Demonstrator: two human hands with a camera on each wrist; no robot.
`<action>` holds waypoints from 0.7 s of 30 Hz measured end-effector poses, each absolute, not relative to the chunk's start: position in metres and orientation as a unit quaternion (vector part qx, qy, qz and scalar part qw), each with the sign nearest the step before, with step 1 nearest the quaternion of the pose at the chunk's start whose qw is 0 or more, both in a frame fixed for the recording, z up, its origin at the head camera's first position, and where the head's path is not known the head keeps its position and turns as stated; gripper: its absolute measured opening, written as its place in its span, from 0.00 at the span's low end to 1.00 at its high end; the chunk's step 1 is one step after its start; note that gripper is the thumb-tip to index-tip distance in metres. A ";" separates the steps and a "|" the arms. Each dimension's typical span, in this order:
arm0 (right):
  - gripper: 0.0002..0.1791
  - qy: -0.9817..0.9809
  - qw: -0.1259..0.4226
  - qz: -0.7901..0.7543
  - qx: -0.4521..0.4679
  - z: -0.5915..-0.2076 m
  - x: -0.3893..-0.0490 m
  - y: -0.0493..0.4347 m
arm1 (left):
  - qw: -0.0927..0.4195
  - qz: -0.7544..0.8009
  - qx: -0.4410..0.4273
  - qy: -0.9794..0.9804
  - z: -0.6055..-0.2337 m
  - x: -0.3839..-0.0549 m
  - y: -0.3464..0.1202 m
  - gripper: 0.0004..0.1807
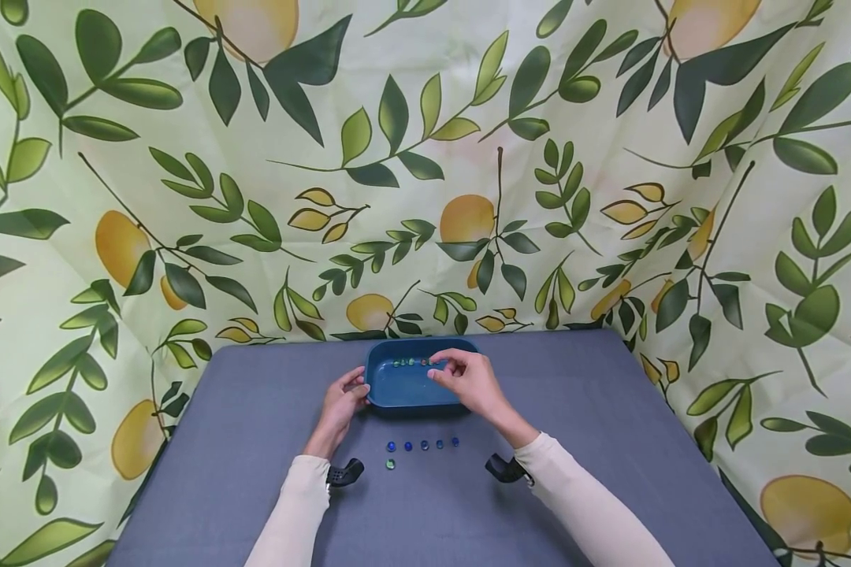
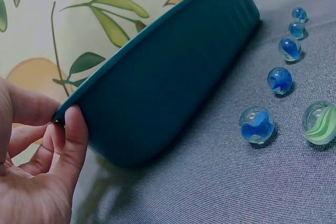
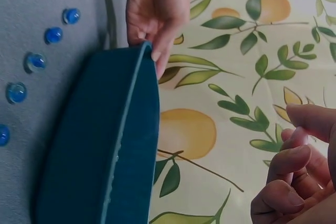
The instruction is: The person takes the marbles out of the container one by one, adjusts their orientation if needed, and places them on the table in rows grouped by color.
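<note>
A blue plastic bin [image 1: 414, 397] stands at the far part of the table. My left hand [image 1: 342, 405] grips its left end, thumb outside and fingers at the rim, as the left wrist view shows. Over the bin's right side is my right hand [image 1: 466, 379], thumb and forefinger apart, other fingers bent; I see nothing held in it. Several marbles [image 1: 403, 362] lie in a line along the bin's far inner side, partly hidden by the right hand. In front of the bin, several blue marbles [image 2: 280, 81] form a row, with a green marble [image 2: 320, 123] nearer me.
A grey cloth [image 1: 255, 441] covers the table. Behind and beside it hangs a curtain [image 1: 397, 260] printed with leaves and yellow fruit. Black curved wrist mounts [image 1: 346, 472] stick out from both sleeves, low over the table.
</note>
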State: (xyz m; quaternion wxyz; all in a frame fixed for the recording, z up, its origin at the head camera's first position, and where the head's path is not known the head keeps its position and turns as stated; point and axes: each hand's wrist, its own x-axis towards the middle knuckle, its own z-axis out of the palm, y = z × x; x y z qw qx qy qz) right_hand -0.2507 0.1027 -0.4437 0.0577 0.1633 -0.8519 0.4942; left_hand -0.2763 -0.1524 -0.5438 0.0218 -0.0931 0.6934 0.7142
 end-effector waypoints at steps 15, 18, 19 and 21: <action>0.13 -0.860 0.059 0.490 0.132 -0.456 -0.299 0.091 | 0.017 0.722 -0.097 0.684 -0.540 -0.275 -0.152 0.26; 0.15 -0.860 0.049 0.491 0.126 -0.462 -0.309 0.088 | 0.017 0.718 -0.097 0.689 -0.540 -0.275 -0.152 0.26; 0.15 -0.861 0.046 0.492 0.125 -0.464 -0.311 0.087 | 0.018 0.718 -0.097 0.689 -0.540 -0.275 -0.152 0.26; 0.16 -0.862 0.042 0.491 0.121 -0.468 -0.317 0.085 | 0.019 0.718 -0.098 0.689 -0.540 -0.276 -0.152 0.26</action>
